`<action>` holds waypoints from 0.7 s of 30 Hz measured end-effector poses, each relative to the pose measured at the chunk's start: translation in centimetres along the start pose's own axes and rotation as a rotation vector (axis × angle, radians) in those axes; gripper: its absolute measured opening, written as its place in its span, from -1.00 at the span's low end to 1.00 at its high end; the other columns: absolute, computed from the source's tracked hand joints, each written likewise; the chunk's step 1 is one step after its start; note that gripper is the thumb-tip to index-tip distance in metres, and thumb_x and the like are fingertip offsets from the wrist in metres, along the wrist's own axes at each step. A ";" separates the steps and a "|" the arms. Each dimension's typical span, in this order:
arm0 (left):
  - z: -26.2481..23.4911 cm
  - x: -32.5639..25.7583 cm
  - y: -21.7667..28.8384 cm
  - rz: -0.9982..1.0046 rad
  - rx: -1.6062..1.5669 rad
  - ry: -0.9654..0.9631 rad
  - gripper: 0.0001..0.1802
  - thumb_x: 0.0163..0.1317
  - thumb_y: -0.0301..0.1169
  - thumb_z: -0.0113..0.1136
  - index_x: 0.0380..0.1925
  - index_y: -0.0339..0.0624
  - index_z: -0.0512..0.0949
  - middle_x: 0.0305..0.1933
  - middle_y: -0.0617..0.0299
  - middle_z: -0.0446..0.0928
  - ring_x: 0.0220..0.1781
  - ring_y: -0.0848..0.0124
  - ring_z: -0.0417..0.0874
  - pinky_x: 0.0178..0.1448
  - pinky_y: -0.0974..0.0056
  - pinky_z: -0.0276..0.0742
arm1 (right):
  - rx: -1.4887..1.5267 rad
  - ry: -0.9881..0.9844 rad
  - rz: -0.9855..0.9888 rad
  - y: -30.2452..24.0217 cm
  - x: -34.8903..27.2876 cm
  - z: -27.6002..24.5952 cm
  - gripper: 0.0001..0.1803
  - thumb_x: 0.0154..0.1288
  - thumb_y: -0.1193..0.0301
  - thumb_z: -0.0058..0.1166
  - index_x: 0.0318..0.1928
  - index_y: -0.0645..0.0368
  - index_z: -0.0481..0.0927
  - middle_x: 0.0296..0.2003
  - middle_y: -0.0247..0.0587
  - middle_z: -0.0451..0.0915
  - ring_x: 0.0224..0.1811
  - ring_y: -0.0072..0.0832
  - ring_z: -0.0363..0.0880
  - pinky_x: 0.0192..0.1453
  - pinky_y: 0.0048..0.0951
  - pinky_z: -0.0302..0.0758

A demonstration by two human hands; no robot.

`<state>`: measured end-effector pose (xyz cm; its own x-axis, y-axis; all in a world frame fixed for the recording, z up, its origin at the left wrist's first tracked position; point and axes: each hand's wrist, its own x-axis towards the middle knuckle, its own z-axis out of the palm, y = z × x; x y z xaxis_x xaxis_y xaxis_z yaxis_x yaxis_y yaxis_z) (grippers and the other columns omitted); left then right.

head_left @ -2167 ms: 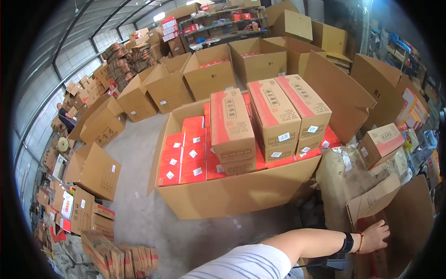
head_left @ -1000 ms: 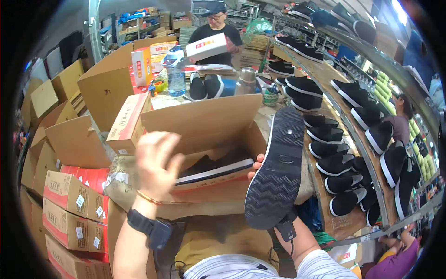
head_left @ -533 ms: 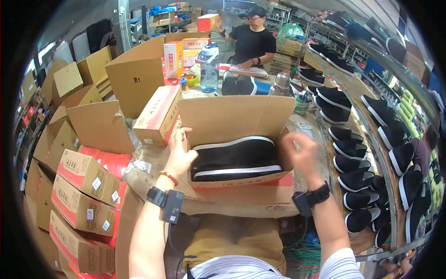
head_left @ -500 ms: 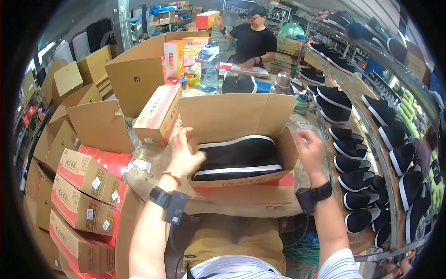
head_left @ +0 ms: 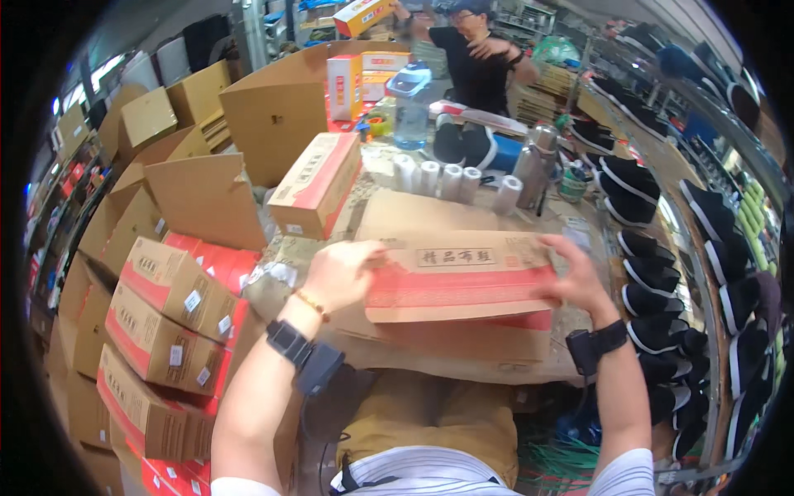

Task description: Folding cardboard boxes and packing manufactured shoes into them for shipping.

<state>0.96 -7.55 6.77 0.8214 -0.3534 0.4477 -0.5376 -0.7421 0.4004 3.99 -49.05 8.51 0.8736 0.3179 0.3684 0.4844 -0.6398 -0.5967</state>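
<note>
The box lid [head_left: 459, 277], upright half a second earlier, had swung forward and down, its printed red-and-tan face now showing and the black shoes hidden from sight. It lay near the front edge of the table [head_left: 571, 223]. The right hand [head_left: 576, 277] grasped its right end between fingers and thumb; the left hand [head_left: 347, 273] met its left end, though blur left it impossible to tell whether it pinched. A closed carton [head_left: 314, 182] stood at the table's left edge; white rolls [head_left: 451, 182] stood beyond the lid.
</note>
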 end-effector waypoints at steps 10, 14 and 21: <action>0.0 4.5 6.5 -0.091 0.246 -0.610 -0.04 0.01 0.19 0.25 0.42 0.27 0.14 0.43 -0.24 0.08 0.47 -0.21 0.07 0.33 -0.45 0.05 | -0.298 -0.519 -0.193 -3.9 3.6 1.2 0.04 -0.33 0.20 0.50 0.32 -0.03 0.37 0.36 0.27 0.14 0.41 0.19 0.10 0.45 -0.07 0.16; 3.9 1.2 6.0 0.016 0.371 -0.317 -0.09 0.07 0.24 0.16 0.42 0.28 0.15 0.47 -0.18 0.04 0.51 -0.15 0.02 0.34 -0.50 -0.05 | -0.211 -0.406 -0.360 -0.9 1.9 2.2 0.01 -0.27 0.18 0.49 0.32 0.07 0.36 0.40 0.20 0.05 0.46 0.15 0.00 0.48 -0.06 0.05; 4.2 -0.8 6.2 0.076 0.329 -0.172 -0.12 0.11 0.34 0.02 0.42 0.31 0.17 0.51 -0.09 0.00 0.55 -0.07 -0.06 0.34 -0.58 -0.23 | -0.204 -0.401 -0.238 -2.2 -0.8 2.2 -0.02 -0.30 0.26 0.52 0.28 0.10 0.42 0.46 0.13 -0.01 0.51 0.09 -0.08 0.52 -0.10 -0.03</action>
<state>-2.22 -14.29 5.52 0.8165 -0.4842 0.3145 -0.5312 -0.8434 0.0805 2.34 -46.34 7.96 0.7086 0.6894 0.1505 0.6882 -0.6280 -0.3633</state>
